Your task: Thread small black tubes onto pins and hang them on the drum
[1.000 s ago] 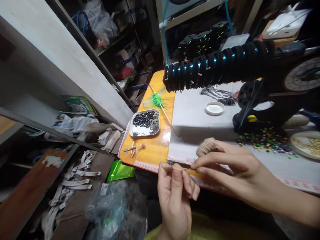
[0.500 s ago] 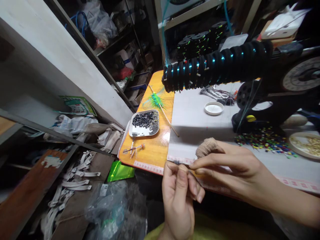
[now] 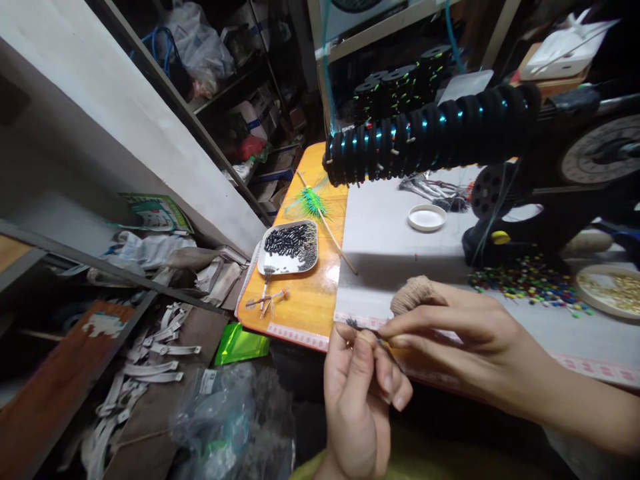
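Observation:
My left hand (image 3: 361, 393) is closed in a pinch at the table's front edge. A small bundle of thin dark strands (image 3: 353, 323) pokes out past its fingertips; its kind is too small to tell. My right hand (image 3: 465, 337) touches the same spot, its thumb and a finger pinched together right beside the left thumb. What those fingers hold is mostly hidden. A beige fabric finger cover (image 3: 413, 295) wraps a bent finger of the right hand. Left of the hands stands a white tray (image 3: 261, 261) of shiny black cylinders and small grey pieces.
A black machine arm with ribbed rings (image 3: 430, 130) juts over the table. Around it lie a round white dish (image 3: 427, 219), loose coloured beads (image 3: 530, 283), a dish of gold pieces (image 3: 585, 297) and a stick with green bristles (image 3: 334, 237). A white post (image 3: 150, 133) rises at left.
Both hands keep nearly the same place and pinch. The left fingers have shifted slightly, and the dark strands show a little more clearly.

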The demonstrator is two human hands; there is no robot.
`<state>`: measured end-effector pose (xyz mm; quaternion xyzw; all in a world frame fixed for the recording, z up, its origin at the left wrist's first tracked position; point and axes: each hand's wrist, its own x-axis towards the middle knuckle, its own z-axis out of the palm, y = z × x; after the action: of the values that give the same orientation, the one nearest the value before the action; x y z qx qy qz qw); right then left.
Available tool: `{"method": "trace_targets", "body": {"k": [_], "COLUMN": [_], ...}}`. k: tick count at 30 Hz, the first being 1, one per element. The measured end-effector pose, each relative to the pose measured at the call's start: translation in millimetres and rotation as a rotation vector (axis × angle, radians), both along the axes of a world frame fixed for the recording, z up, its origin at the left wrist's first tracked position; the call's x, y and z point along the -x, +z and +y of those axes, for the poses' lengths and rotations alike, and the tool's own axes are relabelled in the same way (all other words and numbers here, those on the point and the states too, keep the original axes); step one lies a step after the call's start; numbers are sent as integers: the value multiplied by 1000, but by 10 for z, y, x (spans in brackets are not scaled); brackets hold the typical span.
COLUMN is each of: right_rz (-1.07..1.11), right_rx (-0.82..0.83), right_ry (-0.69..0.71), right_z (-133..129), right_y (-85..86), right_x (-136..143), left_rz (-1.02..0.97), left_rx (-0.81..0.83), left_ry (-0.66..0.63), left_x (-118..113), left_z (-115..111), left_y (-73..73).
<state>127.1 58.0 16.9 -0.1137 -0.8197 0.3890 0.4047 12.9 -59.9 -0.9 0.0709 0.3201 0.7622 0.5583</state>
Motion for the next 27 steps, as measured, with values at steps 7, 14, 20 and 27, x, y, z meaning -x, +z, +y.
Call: {"method": "trace_targets", "body": {"k": [7, 14, 20, 27], "right_rz": [3, -35, -142, -98], "right_rx": [76, -93, -214, -275], "right_ry": [11, -14, 85, -29], "right_z": [-43, -106, -135, -81], "right_y": [-17, 18, 3, -53], "right_x": [-20, 1, -40, -80], "left_rz": [53, 203, 300, 1122], "left_rx": [58, -10, -166, -3], "left_ry": [-7, 257, 374, 441], "left_x": [-79, -91, -50, 984], "left_z": [24, 67, -1, -6], "left_y": [-29, -74, -63, 274]}}
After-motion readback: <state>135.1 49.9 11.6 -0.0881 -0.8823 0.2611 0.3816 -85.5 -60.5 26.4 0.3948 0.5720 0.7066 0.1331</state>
